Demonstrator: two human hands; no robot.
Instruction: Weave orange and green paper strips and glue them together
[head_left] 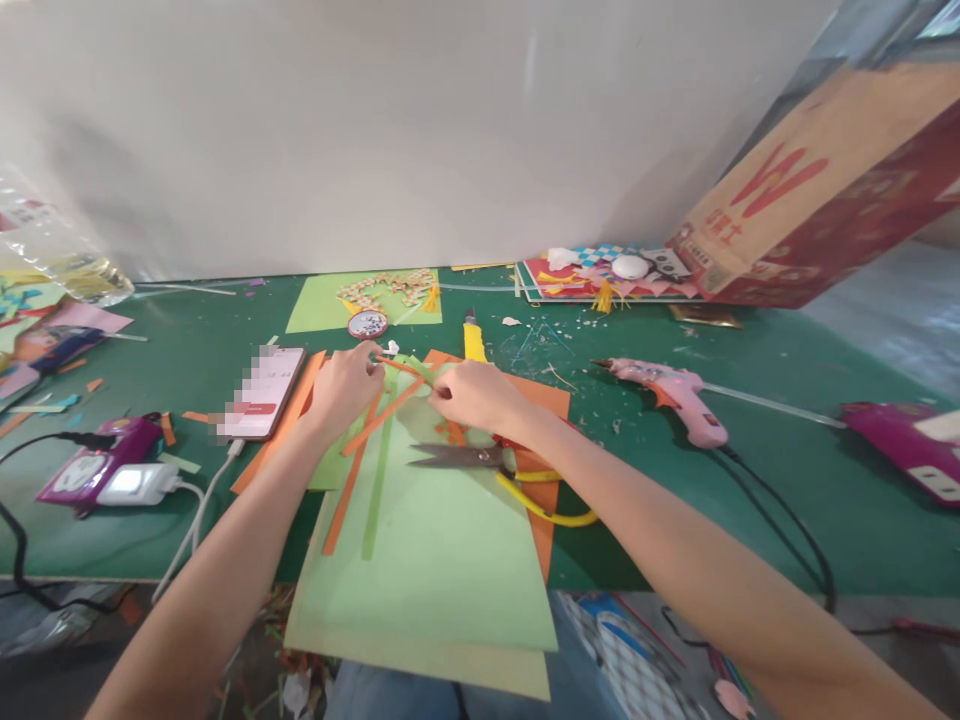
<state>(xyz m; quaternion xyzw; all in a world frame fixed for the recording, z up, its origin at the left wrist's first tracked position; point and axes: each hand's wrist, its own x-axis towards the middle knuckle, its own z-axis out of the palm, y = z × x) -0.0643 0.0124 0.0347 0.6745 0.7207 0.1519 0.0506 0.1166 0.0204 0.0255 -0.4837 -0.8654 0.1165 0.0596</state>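
Note:
Between my two hands stretches a thin orange paper strip (403, 366), together with a light green paper strip (415, 368). My left hand (343, 382) pinches the left end near its fingertips. Closed over the right part of the strips is my right hand (480, 396), with thumb and finger together. Below them, loose orange strips and a long green strip (377, 490) lie on light green paper sheets (442, 580). Open-bladed scissors (480, 457) with yellow handles rest on the sheets, partly under my right forearm. Orange paper (551, 405) sticks out beneath.
A yellow utility knife (473, 338) lies beyond my right hand. At right are a pink glue gun (671, 392) and a purple power strip (907, 450). A phone (266, 392) is charging at left. A woven paper piece (394, 290) and a paper bag (817, 190) stand behind.

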